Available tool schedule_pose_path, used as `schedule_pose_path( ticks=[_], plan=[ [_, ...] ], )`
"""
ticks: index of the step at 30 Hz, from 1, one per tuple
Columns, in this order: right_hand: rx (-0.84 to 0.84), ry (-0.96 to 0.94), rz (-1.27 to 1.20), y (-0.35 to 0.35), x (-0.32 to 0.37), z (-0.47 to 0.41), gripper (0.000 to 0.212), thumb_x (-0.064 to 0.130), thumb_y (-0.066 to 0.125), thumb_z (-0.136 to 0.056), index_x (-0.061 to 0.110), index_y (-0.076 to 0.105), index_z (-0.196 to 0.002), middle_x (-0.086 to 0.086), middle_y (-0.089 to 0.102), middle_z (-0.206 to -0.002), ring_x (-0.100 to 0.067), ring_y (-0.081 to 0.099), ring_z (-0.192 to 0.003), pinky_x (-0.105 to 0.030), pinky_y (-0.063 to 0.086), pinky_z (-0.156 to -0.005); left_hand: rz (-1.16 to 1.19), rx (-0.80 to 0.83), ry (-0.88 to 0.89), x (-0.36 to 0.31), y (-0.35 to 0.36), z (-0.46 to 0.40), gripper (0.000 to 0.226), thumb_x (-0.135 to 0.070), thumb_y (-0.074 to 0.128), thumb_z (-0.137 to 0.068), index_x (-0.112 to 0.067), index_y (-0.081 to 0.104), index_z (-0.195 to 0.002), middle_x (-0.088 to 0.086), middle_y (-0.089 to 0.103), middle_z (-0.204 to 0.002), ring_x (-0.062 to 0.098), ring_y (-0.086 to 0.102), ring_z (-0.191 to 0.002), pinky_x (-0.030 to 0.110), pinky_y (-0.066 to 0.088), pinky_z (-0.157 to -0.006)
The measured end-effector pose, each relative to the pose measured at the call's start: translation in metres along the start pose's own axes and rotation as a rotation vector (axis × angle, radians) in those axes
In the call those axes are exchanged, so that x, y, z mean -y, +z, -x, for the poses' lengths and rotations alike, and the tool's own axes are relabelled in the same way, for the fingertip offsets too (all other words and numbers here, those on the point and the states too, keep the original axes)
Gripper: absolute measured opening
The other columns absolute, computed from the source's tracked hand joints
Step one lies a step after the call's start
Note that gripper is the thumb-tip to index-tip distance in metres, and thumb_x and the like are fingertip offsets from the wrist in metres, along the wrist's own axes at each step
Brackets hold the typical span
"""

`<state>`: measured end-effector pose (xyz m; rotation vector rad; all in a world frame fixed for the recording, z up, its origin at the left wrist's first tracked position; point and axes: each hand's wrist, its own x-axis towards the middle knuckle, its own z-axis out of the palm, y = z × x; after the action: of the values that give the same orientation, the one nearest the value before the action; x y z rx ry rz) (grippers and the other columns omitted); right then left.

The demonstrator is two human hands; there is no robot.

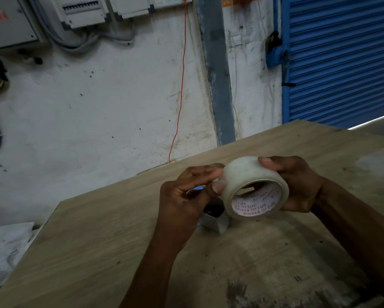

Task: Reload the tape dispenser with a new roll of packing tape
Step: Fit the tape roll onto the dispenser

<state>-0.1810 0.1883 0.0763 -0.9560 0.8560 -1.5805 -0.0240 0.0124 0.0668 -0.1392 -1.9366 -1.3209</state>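
Roll (254, 187): clear packing tape on a white card core printed in red lettering; held in the air above the table (97, 241), core opening turned toward the camera, tilted.

Right hand (297, 185): grips the roll from its right side, thumb curled over the top of the outer wrap, fingers passing behind and partly into the core.

Left hand (186, 196): at the roll's left edge, fingers curled, thumb and forefinger tips pressed against the outer layer of tape; whether a loose end is pinched between them cannot be told.

Dispenser (215, 218): lies on the table directly beneath the hands and roll, mostly hidden by the left hand; a pale metal plate, a dark part above it and a glimpse of blue show. Not touching the roll, as far as can be seen.

Table: pale wood-grain top, scuffed and stained toward the near right.

Surroundings: whitewashed wall (97, 96) with marks; red wire (182, 85) hanging down it to the table's far edge; grey electrical boxes (82, 12) with cables at upper left; blue roller shutter (342, 58) at right; white plastic sheeting (6, 252) at lower left, beside the table.
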Motion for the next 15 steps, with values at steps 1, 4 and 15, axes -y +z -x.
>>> schedule_pose_path(
  ticks=[1,4,15],
  plan=[
    [0.021,-0.018,-0.058,0.003,-0.003,-0.002,0.051,0.039,0.070,-0.090,0.000,0.071,-0.123,-0.020,0.071,-0.122,-0.029,0.069,-0.114,-0.036,0.055,-0.096,0.013,-0.029,0.011,0.000,0.003,0.001,0.029,-0.015,0.078,-0.079,-0.003,0.078,-0.106,0.008,0.077,-0.109,0.015,0.072,-0.107,0.022,0.055,-0.091],
    [0.005,-0.067,-0.055,0.011,-0.006,-0.006,0.046,0.040,0.066,-0.091,0.003,0.075,-0.117,-0.015,0.075,-0.115,-0.024,0.072,-0.108,-0.033,0.057,-0.092,0.026,-0.045,0.040,0.001,0.004,0.000,0.021,-0.015,0.088,-0.076,-0.008,0.081,-0.093,0.008,0.078,-0.102,0.018,0.073,-0.103,0.024,0.056,-0.090],
    [-0.173,-0.183,-0.085,0.013,-0.022,-0.009,0.029,0.044,0.064,-0.067,0.020,0.079,-0.061,0.001,0.074,-0.067,-0.010,0.073,-0.065,-0.024,0.058,-0.062,-0.126,-0.048,0.076,-0.005,0.011,0.004,0.004,-0.004,0.078,-0.084,-0.006,0.076,-0.087,0.007,0.070,-0.092,0.006,0.070,-0.083,0.011,0.054,-0.066]
  ],
)
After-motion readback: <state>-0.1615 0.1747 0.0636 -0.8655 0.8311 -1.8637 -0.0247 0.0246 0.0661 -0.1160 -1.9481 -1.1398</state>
